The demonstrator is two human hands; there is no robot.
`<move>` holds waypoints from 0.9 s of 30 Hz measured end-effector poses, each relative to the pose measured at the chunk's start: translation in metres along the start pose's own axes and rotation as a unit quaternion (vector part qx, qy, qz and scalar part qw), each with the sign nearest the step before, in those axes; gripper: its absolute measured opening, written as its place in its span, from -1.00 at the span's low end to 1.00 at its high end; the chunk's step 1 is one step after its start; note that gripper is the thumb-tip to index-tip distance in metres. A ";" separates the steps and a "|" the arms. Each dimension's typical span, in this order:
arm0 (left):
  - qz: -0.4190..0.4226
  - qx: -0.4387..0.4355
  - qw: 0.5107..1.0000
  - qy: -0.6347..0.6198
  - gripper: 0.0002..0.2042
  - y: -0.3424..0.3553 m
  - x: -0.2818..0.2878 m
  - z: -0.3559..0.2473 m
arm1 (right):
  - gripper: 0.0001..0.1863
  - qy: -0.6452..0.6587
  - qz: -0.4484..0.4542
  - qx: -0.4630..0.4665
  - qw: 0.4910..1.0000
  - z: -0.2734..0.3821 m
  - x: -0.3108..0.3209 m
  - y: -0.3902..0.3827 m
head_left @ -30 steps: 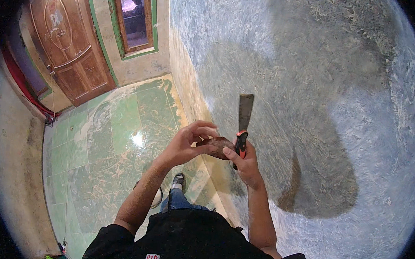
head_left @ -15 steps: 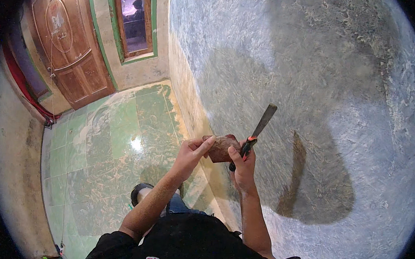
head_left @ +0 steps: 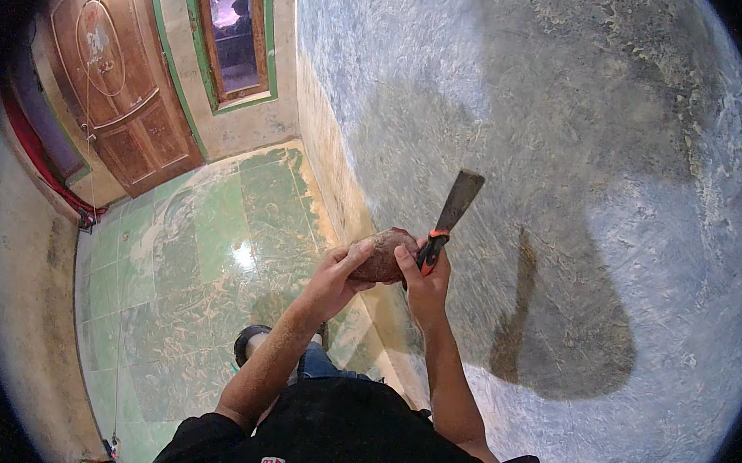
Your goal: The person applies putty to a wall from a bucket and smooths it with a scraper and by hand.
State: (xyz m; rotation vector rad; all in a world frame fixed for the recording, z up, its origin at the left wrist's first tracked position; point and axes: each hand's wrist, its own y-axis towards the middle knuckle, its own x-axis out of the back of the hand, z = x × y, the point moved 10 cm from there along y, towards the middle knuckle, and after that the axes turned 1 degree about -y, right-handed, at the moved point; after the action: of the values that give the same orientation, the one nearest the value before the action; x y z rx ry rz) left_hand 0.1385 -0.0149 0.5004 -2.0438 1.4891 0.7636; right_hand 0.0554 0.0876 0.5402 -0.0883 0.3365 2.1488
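Note:
A reddish-brown, dust-covered piece of sandpaper [head_left: 379, 260] is held between both hands in front of my chest, curved along its upper edge. My left hand [head_left: 334, 274] pinches its left end, thumb on top and fingers beneath. At its right end presses the thumb of my right hand [head_left: 426, 285]. That same hand also grips a putty knife [head_left: 459, 201] with a black and orange handle; its grey blade points up and to the right. Part of the handle is hidden by my fingers.
Close on the right rises a rough grey plastered wall [head_left: 548, 158] with shadows across it. Green floor tiles [head_left: 217, 212] carry pale dust and smears. Beyond them stand a carved wooden door [head_left: 114, 84] and a narrow window [head_left: 236, 41] with green trim. A red curtain [head_left: 36, 161] hangs at left.
Both hands have shifted slightly left, and the sandpaper has turned and now bends more. The putty knife's blade has rotated, showing its wide face.

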 end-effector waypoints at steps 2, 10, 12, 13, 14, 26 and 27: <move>0.015 0.003 1.000 0.002 -0.59 0.006 0.008 0.001 | -0.73 0.040 -0.003 -0.013 0.999 0.000 -0.005 0.003; 0.046 0.019 0.999 0.010 -0.55 0.012 0.007 0.012 | -0.67 -0.105 0.016 -0.006 0.994 -0.021 -0.001 0.010; -0.003 0.023 1.000 -0.016 -0.54 0.010 0.011 0.009 | -0.66 -0.060 0.027 -0.040 0.997 -0.026 0.001 0.009; -0.002 0.022 1.000 -0.015 -0.54 0.010 0.004 0.005 | -0.65 -0.016 0.035 -0.075 0.996 -0.032 0.000 0.007; -0.009 -0.006 0.997 -0.070 -0.55 0.011 -0.003 -0.004 | -0.65 -0.016 0.034 -0.073 0.997 -0.032 0.000 0.006; -0.004 -0.050 0.993 -0.109 -0.53 0.018 -0.007 -0.004 | -0.73 0.020 0.014 -0.127 0.992 -0.035 -0.004 -0.010; -0.001 -0.043 0.992 -0.119 -0.51 0.018 -0.009 -0.002 | -0.73 0.020 0.012 -0.127 0.992 -0.033 -0.003 -0.011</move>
State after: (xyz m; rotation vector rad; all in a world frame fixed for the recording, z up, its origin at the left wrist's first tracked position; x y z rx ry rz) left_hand 0.1199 -0.0155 0.5069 -1.9356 1.3411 1.0486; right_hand 0.0639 0.0817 0.5067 -0.2743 0.0859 2.2068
